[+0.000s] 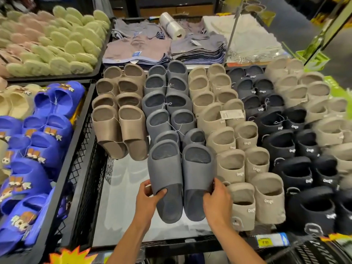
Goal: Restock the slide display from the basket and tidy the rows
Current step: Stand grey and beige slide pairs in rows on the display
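A pair of dark grey slides [181, 180] lies at the front of the grey row in the wire display bin [89, 168]. My left hand [148, 199] grips the left slide at its strap edge, thumb on top. My right hand [217, 201] grips the outer side of the right slide. Behind this pair the grey row [165, 103] runs to the back. A brown row [120, 115] lies to its left, and beige [234, 149] and black [291, 145] rows to its right. No basket is in view.
White bin floor [129, 197] shows bare in front of the brown row. Blue slides [38, 149] fill the left bin, green fuzzy slippers [57, 40] the far left. Folded shirts [152, 48] and a plastic roll [171, 25] sit behind.
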`<act>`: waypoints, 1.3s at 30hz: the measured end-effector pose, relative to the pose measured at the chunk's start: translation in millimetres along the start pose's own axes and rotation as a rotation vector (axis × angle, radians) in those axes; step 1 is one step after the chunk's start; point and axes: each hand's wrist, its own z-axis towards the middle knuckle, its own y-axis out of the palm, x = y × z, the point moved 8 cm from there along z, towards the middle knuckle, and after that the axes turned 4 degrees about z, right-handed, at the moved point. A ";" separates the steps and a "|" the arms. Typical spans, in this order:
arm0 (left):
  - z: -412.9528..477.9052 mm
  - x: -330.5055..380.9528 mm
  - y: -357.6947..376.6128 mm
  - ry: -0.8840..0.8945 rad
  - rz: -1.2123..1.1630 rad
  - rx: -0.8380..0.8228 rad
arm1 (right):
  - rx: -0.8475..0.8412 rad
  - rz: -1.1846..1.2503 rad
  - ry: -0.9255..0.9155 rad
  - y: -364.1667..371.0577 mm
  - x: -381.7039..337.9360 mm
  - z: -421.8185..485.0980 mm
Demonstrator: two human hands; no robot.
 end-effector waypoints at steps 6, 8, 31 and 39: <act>6.0 -1.4 -5.2 -0.009 0.009 0.001 | -0.009 -0.026 0.036 10.0 2.5 -6.2; 8.1 -6.0 -5.8 -0.018 0.028 0.015 | -0.007 -0.001 0.070 16.4 5.8 -7.4; 33.9 -27.6 17.9 -0.015 0.141 0.060 | 0.115 0.114 0.127 67.9 36.6 8.1; 41.1 -28.0 27.1 0.024 0.155 0.118 | 0.107 0.237 0.105 80.1 42.7 18.7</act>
